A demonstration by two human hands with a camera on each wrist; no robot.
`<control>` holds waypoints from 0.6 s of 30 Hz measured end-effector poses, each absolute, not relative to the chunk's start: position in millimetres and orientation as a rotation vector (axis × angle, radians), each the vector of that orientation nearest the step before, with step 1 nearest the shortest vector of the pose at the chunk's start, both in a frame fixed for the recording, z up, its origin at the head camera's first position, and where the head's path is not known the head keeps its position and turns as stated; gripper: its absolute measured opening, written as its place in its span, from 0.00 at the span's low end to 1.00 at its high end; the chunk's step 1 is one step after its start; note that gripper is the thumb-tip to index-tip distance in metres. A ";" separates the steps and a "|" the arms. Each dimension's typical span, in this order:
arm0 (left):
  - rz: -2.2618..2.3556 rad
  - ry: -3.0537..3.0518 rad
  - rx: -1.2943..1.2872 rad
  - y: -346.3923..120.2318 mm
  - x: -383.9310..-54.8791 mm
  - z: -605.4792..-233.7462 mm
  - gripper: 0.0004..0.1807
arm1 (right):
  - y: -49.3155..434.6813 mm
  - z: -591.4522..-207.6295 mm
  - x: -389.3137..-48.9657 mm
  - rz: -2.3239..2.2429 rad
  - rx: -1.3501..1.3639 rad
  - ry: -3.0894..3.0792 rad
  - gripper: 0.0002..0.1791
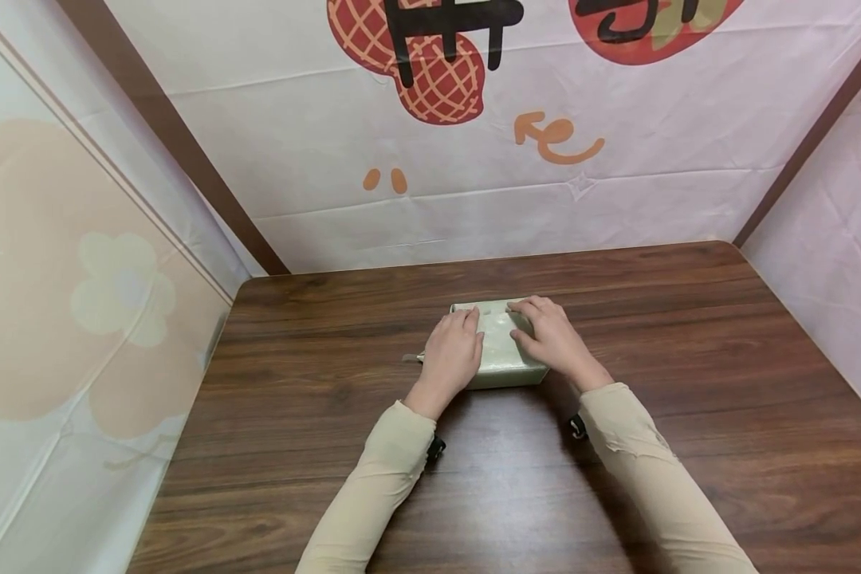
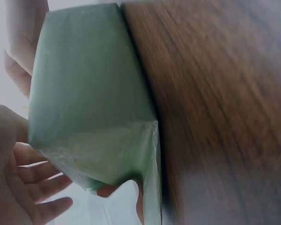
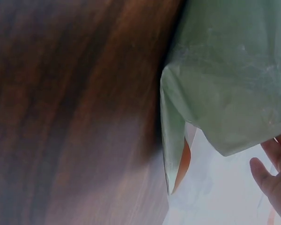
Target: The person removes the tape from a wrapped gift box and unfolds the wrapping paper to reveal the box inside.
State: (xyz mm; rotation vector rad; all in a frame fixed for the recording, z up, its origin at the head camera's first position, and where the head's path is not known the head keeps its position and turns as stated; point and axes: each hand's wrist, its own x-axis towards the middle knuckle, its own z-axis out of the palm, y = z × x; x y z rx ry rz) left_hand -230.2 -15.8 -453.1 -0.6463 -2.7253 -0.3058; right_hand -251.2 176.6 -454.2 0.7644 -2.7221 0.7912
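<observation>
A box-shaped packet in glossy pale green wrapping lies on the table. My left hand rests over its left part, fingers on the top near the far side. On the upper right side of the packet, my right hand touches the top with its fingertips, thumb spread apart. In the left wrist view, the wrapping's left end flap sticks out past the body, and the left hand's fingers stretch beside it. Another loose end flap stands out at the right end in the right wrist view.
The dark wood-grain table stretches around the packet. A printed white cloth hangs behind the table, and further cloth panels stand at the left and right. A black wrist device shows under the left sleeve.
</observation>
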 end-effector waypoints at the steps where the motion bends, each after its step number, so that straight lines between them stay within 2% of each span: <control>1: -0.307 -2.710 -0.643 -16.4 -231.8 -453.4 0.21 | 176.4 -453.9 -252.5 0.791 0.758 -2.721 0.22; 10: -0.350 -2.713 -0.612 -16.1 -236.5 -451.4 0.17 | 175.2 -450.4 -257.0 0.774 0.748 -2.716 0.16; 18: -0.400 -2.723 -0.596 -15.6 -236.7 -449.0 0.11 | 175.3 -450.3 -256.7 0.812 0.782 -2.654 0.02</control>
